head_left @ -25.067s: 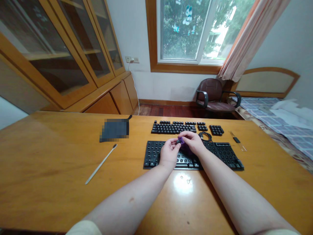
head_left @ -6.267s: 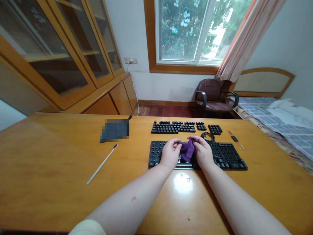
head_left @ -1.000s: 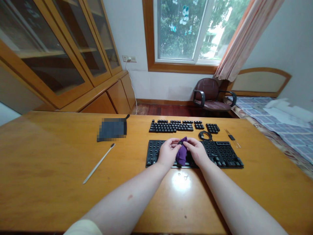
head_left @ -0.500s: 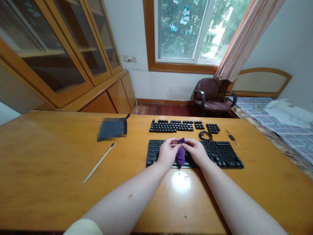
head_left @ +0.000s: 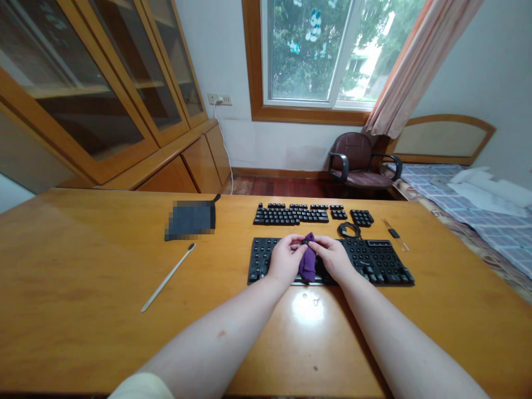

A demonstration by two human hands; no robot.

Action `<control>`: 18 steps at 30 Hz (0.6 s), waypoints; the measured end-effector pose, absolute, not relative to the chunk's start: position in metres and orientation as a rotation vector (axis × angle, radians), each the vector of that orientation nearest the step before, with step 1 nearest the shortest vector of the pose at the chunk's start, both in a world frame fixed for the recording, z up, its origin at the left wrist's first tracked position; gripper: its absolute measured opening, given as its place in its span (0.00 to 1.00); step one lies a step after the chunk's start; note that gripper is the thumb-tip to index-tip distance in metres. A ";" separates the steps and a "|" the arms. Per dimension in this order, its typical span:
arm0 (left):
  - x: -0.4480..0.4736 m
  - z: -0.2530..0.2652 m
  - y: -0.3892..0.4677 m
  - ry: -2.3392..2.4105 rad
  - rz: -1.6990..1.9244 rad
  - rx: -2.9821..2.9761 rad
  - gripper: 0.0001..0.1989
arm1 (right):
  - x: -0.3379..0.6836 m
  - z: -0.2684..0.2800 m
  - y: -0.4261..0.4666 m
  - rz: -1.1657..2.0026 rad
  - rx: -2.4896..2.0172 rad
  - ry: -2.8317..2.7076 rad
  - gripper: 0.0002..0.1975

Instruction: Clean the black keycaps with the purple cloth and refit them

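Observation:
Above the black keyboard base (head_left: 384, 259), whose key posts are mostly bare, my two hands meet. Closed in a pinch, my left hand (head_left: 286, 257) holds a small black keycap (head_left: 306, 241). My right hand (head_left: 334, 259) is also closed, gripping a purple cloth (head_left: 308, 267) against the keycap; the cloth's loose end hangs down between the hands. Part of the keycap is hidden by fingers and cloth. Beyond the keyboard, the removed black keycaps (head_left: 291, 215) lie in rows in keyboard order, with a number-pad block (head_left: 362, 218) to their right.
A coiled black cable (head_left: 349, 230) lies behind the keyboard. To its right is a wire keycap puller (head_left: 393, 233). On the left are a long-handled brush (head_left: 168, 278) and a dark blurred pouch (head_left: 190, 219). Behind the wooden table (head_left: 83, 288) stands an office chair (head_left: 353, 158).
Almost nothing differs. The fingers and the top of the purple cloth have shifted very slightly at the keycap; both hands stay in the same place.

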State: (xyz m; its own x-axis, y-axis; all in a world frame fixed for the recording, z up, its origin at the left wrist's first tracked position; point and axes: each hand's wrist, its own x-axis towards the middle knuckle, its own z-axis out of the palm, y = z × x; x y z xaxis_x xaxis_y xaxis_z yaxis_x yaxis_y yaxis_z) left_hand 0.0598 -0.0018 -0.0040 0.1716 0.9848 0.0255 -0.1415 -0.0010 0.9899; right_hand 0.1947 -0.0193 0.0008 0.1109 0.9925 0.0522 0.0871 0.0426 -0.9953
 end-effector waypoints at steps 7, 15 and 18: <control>0.059 -0.006 -0.001 0.971 1.179 1.212 0.10 | 0.196 -0.004 -0.018 1.086 -1.280 -1.183 0.13; 0.059 -0.017 0.001 0.956 1.194 1.236 0.10 | 0.194 0.000 -0.019 1.058 -1.291 -1.207 0.14; 0.059 -0.023 0.003 0.984 1.219 1.276 0.11 | 0.194 0.000 -0.019 1.046 -1.291 -1.181 0.13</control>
